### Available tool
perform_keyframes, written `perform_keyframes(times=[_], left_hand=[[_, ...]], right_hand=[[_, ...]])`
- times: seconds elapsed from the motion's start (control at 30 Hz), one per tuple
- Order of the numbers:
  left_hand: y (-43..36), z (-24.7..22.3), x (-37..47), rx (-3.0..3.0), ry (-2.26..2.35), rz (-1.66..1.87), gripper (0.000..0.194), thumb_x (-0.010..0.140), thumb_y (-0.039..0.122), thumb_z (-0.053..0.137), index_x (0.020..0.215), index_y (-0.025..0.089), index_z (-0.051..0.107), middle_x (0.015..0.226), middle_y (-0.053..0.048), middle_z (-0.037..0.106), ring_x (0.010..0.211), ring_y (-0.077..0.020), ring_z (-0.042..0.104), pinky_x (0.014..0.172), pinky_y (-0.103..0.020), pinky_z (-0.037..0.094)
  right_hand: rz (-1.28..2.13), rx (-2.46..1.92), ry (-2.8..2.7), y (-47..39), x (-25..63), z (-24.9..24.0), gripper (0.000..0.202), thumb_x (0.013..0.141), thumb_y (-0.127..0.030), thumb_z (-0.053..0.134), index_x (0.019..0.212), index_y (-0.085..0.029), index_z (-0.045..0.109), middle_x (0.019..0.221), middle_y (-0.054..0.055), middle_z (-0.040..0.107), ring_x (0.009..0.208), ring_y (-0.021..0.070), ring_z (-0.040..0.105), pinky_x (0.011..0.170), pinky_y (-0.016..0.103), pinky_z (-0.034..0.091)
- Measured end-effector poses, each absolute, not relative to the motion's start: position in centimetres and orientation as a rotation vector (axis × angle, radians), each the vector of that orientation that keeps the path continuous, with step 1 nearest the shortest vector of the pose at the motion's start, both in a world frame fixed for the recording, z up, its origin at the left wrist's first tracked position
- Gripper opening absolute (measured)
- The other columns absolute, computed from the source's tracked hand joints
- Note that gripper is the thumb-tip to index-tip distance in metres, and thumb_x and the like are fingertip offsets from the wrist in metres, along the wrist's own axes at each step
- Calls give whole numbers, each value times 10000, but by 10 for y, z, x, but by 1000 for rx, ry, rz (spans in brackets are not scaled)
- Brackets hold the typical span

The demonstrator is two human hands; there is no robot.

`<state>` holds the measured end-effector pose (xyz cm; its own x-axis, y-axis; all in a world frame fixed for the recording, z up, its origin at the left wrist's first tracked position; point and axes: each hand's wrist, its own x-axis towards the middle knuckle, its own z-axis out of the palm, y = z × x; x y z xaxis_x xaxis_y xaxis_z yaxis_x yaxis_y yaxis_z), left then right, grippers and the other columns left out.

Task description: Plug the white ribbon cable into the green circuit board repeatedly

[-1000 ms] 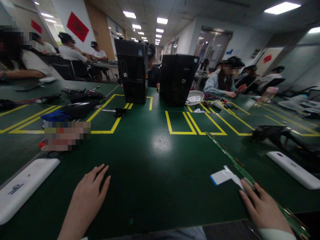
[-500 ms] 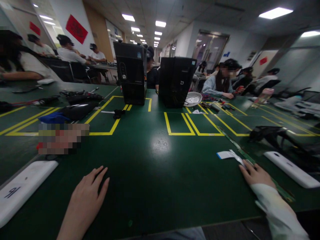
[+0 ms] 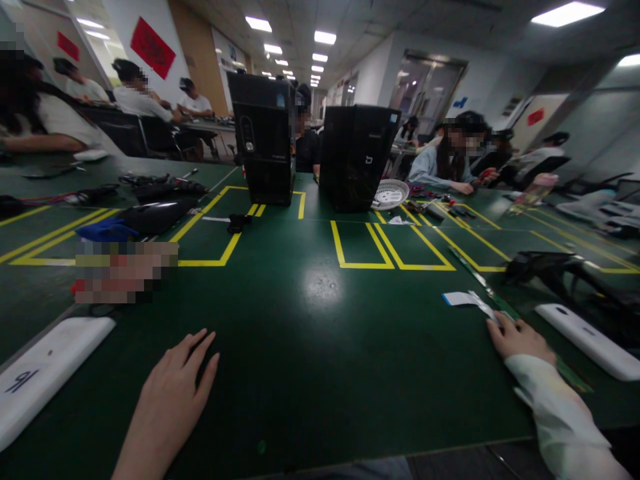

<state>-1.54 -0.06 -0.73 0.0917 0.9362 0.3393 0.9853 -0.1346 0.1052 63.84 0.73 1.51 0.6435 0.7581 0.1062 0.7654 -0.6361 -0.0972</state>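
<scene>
My left hand [image 3: 173, 383] lies over the green tabletop at the lower left, fingers stretched out and thumb apart, holding nothing. At the right, my right hand [image 3: 521, 338] is closed over a long, narrow green circuit board strip [image 3: 473, 270], which runs diagonally beneath it. A white flat ribbon cable [image 3: 463, 299] with a blue end sticks out leftward from the board beside my right fingertips. The fingers partly cover the board's middle, so their exact grip is hidden.
White flat devices lie at the left [image 3: 53, 370] and right [image 3: 587, 340]. Two black computer towers [image 3: 265, 140] [image 3: 357, 160] stand at the back, with a white basket [image 3: 390, 193] beside them. Yellow tape [image 3: 367, 267] marks the green table. Several people sit around.
My right hand, the circuit board and its ribbon cable have shifted slightly away from me. The left hand stays in place. The view has tilted a little.
</scene>
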Motion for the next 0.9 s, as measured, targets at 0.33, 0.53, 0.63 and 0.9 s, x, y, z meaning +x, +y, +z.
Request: perform_keyframes(times=[0.33, 0.53, 0.63, 0.9], left_hand=[[-3, -4, -13, -2208, -1947, -497, 601, 922, 495, 311, 1286, 100, 579, 1327, -189, 571, 1216, -346, 543, 1017, -522, 443], [-4, -1, -9, -2195, -1941, -486, 594, 930, 482, 309, 1280, 88, 584, 1312, -194, 582, 1215, -347, 544, 1009, -519, 451], [-3, 1, -8, -2189, -1945, -493, 578, 932, 462, 317, 1276, 85, 588, 1315, -196, 579, 1219, -346, 543, 1018, -516, 444], [-2, -1, -9, -2190, -1956, -486, 574, 927, 467, 326, 1281, 96, 582, 1311, -192, 583, 1203, -344, 557, 999, -517, 458]], right_hand=[[-278, -2677, -1323, 7, 648, 0, 631, 908, -510, 277, 1267, -103, 599, 1355, 308, 458, 1261, 424, 447, 966, 552, 372], [-314, -2369, -1725, 18, 645, -12, 562, 882, -429, 316, 1195, -79, 624, 1262, 237, 578, 1213, 357, 502, 1032, 496, 391], [-274, -2114, -1882, 30, 613, -13, 556, 886, -438, 335, 1203, -83, 622, 1261, 210, 575, 1178, 319, 543, 1019, 473, 432], [-175, -1537, -2304, 75, 490, 5, 463, 959, -371, 352, 1224, -100, 618, 1239, 198, 580, 1169, 285, 537, 996, 475, 453]])
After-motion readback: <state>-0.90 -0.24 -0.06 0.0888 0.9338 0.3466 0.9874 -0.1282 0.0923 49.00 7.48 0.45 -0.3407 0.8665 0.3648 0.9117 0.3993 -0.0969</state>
